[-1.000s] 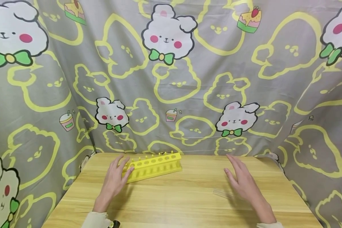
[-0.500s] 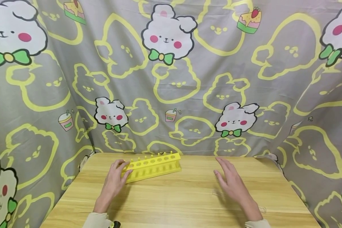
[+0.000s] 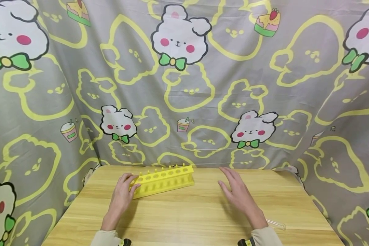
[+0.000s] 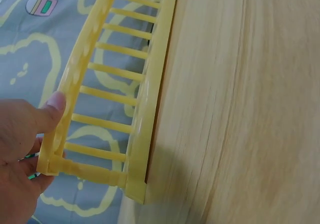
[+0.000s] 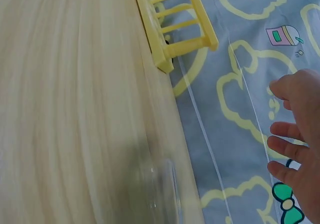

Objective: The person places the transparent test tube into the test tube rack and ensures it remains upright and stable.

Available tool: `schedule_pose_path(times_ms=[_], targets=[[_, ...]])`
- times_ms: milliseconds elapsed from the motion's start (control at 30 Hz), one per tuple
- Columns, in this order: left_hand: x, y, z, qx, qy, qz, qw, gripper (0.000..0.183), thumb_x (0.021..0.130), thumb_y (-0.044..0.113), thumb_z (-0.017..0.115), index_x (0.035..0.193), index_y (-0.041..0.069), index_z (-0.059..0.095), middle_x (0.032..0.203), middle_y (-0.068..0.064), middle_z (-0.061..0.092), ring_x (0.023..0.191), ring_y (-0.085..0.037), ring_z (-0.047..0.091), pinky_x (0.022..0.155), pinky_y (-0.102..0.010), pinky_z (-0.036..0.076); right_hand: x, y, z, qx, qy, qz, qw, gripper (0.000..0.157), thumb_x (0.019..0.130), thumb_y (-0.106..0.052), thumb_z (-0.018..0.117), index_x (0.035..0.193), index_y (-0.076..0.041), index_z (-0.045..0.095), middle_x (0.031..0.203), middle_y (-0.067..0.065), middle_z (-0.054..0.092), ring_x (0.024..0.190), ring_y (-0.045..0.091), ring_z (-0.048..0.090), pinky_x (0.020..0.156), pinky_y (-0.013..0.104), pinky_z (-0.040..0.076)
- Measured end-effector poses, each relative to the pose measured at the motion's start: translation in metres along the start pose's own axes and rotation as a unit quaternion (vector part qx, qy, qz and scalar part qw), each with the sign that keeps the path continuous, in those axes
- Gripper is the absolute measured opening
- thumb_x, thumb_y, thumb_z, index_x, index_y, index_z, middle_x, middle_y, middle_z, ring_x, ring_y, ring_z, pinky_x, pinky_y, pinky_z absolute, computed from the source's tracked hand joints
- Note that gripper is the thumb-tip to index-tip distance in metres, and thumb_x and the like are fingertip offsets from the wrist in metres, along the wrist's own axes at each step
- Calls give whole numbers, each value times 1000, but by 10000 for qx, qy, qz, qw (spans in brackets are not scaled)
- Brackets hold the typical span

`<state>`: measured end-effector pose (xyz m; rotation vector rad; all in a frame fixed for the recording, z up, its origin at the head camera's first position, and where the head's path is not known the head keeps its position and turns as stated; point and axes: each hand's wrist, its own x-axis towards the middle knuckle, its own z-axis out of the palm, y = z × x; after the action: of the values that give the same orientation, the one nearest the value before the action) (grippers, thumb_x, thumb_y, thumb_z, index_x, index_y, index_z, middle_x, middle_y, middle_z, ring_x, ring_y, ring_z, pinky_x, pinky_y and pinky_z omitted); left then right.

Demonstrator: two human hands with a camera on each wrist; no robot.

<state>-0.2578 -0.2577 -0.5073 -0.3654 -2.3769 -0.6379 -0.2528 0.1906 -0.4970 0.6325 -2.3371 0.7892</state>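
A yellow test tube rack (image 3: 163,182) stands at the back left of the wooden table, set slightly aslant, its round holes holding no tubes. My left hand (image 3: 122,191) grips the rack's left end; in the left wrist view the thumb (image 4: 56,104) lies on the upper bar and the fingers go behind it. Over the table to the right of the rack hovers my right hand (image 3: 237,193), fingers extended and touching nothing. A clear test tube (image 3: 275,224) lies on the table, partly hidden beneath the right forearm; its rounded end (image 5: 167,184) shows in the right wrist view.
The wooden table (image 3: 184,218) ends at the back against a grey curtain (image 3: 200,85) printed with rabbits, which also hangs along both sides. The rack stands close to the table's back edge.
My right hand has moved left over the table, uncovering the right end of the test tube and hiding the rest. My left hand keeps its hold on the rack, fingers drawn in closer.
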Motion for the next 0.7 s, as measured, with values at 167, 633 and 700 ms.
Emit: schedule_pose_path(times_ms=[167,633,700], targets=[[-1,-2,2,-22,31,-79,10000,35,82,6,84,115,-2,73,114,-18,62,108,-38,60,85,-55,57,12,-4,11,28,-147,-42,9999,50,99,-16,70,145,-6,55,141,15,56,132,33,51,108,55,47],[0,-2,8,-236,349,-57,9991,36,78,1,85,111,-4,73,110,-20,64,101,-40,61,83,-56,57,39,-18,40,56,-657,-305,9974,47,99,-18,71,143,-7,58,140,11,57,130,29,53,108,49,49],[0,-2,7,-245,359,-72,9990,36,78,1,85,111,-4,73,110,-20,64,102,-40,61,83,-56,57,43,-20,44,39,-723,-394,9966,46,99,-18,71,142,-7,58,140,10,58,130,28,53,109,47,48]])
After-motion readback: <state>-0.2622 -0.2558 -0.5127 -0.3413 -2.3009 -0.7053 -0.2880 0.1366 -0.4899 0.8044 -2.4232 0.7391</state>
